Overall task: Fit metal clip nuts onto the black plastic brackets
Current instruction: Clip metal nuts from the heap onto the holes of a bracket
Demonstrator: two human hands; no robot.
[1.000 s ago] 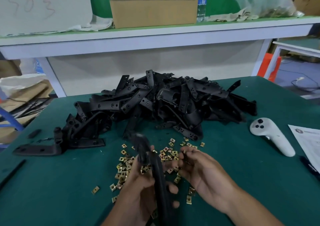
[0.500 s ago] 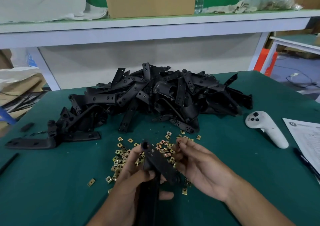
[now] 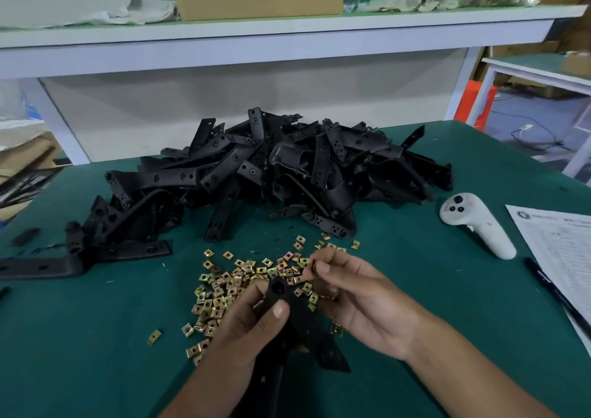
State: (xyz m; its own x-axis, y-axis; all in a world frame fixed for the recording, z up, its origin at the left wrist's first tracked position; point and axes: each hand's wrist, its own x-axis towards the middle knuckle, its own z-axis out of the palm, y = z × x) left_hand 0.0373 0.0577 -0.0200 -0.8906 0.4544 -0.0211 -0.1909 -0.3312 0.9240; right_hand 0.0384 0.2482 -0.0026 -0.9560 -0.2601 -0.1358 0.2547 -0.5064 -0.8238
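My left hand (image 3: 246, 331) grips a black plastic bracket (image 3: 299, 318) low in the middle of the view, its holed end pointing up and away from me. My right hand (image 3: 355, 296) pinches a small brass-coloured clip nut (image 3: 314, 264) between thumb and fingertips, just up and right of the bracket's tip, apart from it. Several loose clip nuts (image 3: 230, 286) lie scattered on the green mat under and left of my hands. A large heap of black brackets (image 3: 271, 177) sits further back.
A white handheld controller (image 3: 473, 224) lies to the right. A printed sheet (image 3: 563, 251) and a black pen (image 3: 553, 292) are at the right edge. One bracket (image 3: 48, 265) lies apart at the left. A white shelf (image 3: 256, 43) with a cardboard box runs behind the table.
My left hand turned the bracket from upright to slanting, its holed tip now facing my right hand. My right hand lifted a clip nut towards that tip. The camera tilted down.
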